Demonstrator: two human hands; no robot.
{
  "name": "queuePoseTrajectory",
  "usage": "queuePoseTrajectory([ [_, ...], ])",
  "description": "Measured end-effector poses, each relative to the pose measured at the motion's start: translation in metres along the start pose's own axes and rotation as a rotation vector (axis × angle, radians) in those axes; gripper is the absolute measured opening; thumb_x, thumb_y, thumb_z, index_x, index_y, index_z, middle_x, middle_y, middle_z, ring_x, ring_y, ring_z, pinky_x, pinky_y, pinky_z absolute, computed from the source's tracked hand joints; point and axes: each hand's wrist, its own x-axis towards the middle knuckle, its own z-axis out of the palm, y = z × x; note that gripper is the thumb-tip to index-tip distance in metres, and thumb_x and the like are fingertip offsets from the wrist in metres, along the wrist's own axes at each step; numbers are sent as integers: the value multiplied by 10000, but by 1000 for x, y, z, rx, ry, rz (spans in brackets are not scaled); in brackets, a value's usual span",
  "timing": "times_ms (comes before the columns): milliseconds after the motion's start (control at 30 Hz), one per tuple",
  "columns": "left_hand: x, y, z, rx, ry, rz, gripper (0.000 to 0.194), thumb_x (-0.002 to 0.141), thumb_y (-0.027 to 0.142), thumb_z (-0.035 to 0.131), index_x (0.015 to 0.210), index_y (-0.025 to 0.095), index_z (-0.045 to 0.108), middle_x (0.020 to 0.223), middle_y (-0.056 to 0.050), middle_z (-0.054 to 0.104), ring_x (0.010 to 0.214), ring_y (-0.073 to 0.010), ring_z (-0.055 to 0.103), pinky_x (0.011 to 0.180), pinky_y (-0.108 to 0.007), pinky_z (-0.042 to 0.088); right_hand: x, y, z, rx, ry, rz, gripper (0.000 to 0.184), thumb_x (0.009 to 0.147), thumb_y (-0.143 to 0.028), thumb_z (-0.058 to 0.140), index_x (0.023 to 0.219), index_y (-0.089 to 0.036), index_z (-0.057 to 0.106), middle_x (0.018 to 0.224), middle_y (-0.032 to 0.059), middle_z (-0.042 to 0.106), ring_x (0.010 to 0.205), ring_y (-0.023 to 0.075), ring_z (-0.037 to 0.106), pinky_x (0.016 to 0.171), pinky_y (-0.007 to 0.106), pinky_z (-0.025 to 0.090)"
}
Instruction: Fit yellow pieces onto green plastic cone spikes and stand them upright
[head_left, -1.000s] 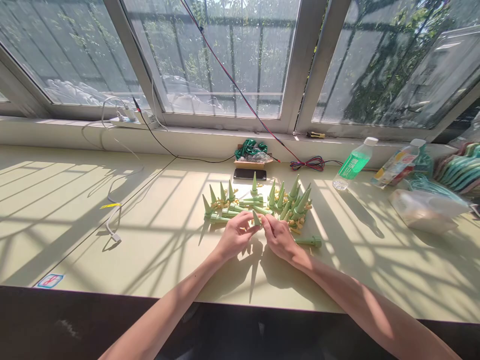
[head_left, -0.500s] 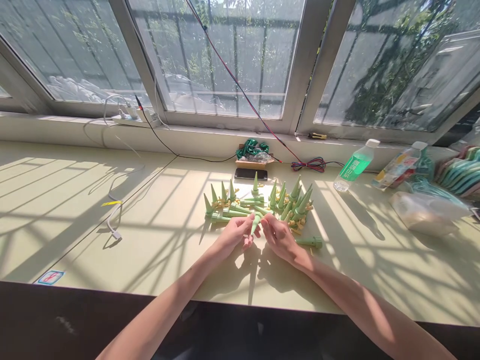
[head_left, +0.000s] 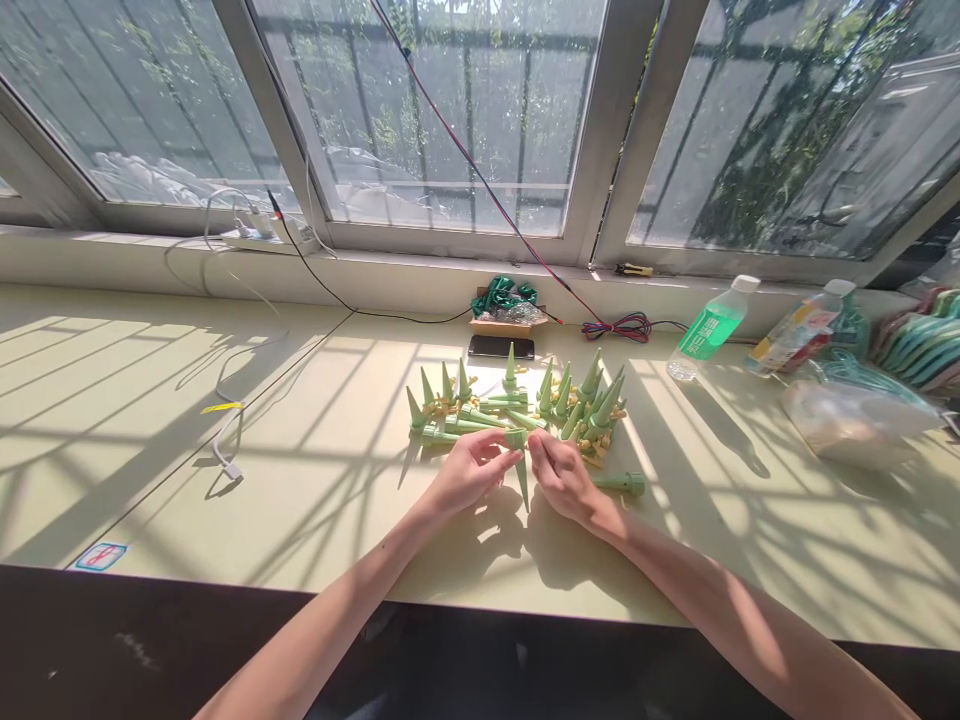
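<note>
My left hand (head_left: 472, 468) pinches the collar of a green plastic watering spike (head_left: 523, 482) between thumb and fingers, with its point turned down toward me. Close on the other side, my right hand (head_left: 559, 472) is closed, fingertips at the collar. What its fingers grip, if anything, is hidden. Beyond my hands lies a cluster of similar green spikes (head_left: 591, 378), some upright on their wide ends and others on their sides. Small yellowish pieces (head_left: 598, 450) show among them. A single green spike (head_left: 621, 484) rests by my right wrist.
Behind the cluster are a black phone (head_left: 501, 347) and a small box (head_left: 510, 325) with green material. Toward the right stand a bottle (head_left: 707, 335), another bottle (head_left: 802, 330) and a plastic bag (head_left: 855, 425). A white cable (head_left: 229, 462) crosses the table at left.
The held spike has been turned so that its wide collar faces up and its point hangs lower, toward me. My left fingers have shifted onto the collar; the right hand stays close beside it.
</note>
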Motion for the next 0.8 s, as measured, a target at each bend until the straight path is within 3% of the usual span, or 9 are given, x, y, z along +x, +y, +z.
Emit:
queuePoseTrajectory([
  [233, 0, -4, 1, 115, 62, 161, 280, 831, 410, 740, 968, 167, 718, 893, -46, 639, 612, -112, 555, 502, -217, 495, 0, 1, -1, 36, -1, 34, 425, 1070, -398, 320, 687, -245, 423, 576, 15, 476, 512, 181, 429, 528, 373, 342],
  [433, -1, -2, 2, 244, 88, 279, 234, 873, 387, 705, 985, 185, 743, 990, -77, 644, 646, -113, 549, 536, -220, 500, 0, 2, 2, 76, 32, 37, 475, 1076, -475, 311, 674, -245, 417, 535, -7, 460, 480, 161, 424, 507, 348, 353],
  [633, 2, -4, 5, 149, 141, 120, 320, 837, 432, 734, 1024, 175, 693, 933, -59, 673, 592, -106, 548, 483, -207, 467, 1, 1, 4, 30, 98, -16, 408, 1066, -465, 340, 732, -241, 408, 572, -25, 421, 466, 135, 363, 467, 321, 306],
  [800, 5, -5, 1, -93, -32, -151, 524, 872, 640, 613, 758, 131, 666, 665, -42, 626, 435, -94, 518, 378, -202, 369, 2, 0, 3, 9, 84, -81, 383, 1063, -433, 346, 740, -237, 406, 583, -36, 398, 479, 122, 344, 485, 292, 287],
])
